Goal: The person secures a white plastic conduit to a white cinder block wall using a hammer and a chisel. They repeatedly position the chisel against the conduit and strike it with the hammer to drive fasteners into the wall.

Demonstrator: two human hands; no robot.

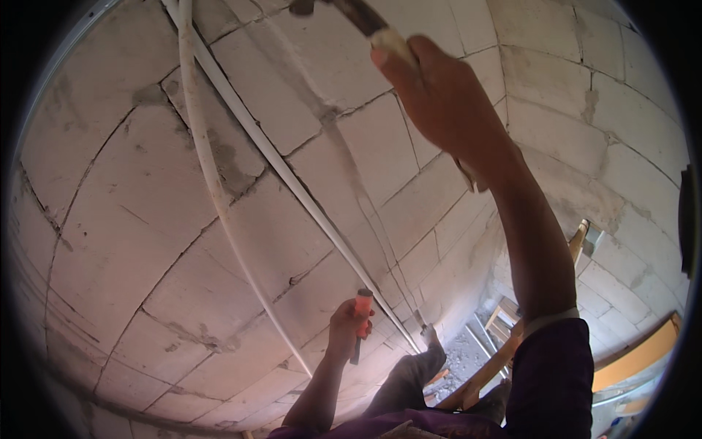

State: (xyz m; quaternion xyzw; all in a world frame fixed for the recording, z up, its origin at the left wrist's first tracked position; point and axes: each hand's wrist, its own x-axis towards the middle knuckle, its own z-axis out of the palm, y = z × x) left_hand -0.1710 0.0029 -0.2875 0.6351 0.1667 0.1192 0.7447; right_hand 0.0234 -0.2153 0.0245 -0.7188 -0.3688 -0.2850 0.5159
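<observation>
My right hand [446, 88] is raised high in front of the block wall [168, 278], wrapped round the pale handle of a hammer [365, 18]. The hammer's dark head points to the upper left, and part of it lies beyond the top edge of the view. Lower down, my left hand [344, 322] grips a chisel [363, 307] by its orange handle. The chisel's dark blade sticks out below the fingers. Whether its tip touches the wall, I cannot tell. Hammer and chisel are far apart.
A straight white pipe [292, 179] runs diagonally along the wall, beside a curved pale pipe [212, 172]. Below my right arm, a wooden beam [490, 369] slants upward near my dark-trousered leg [409, 377]. Rubble [464, 358] covers the floor. An orange-yellow board [640, 355] leans at the right.
</observation>
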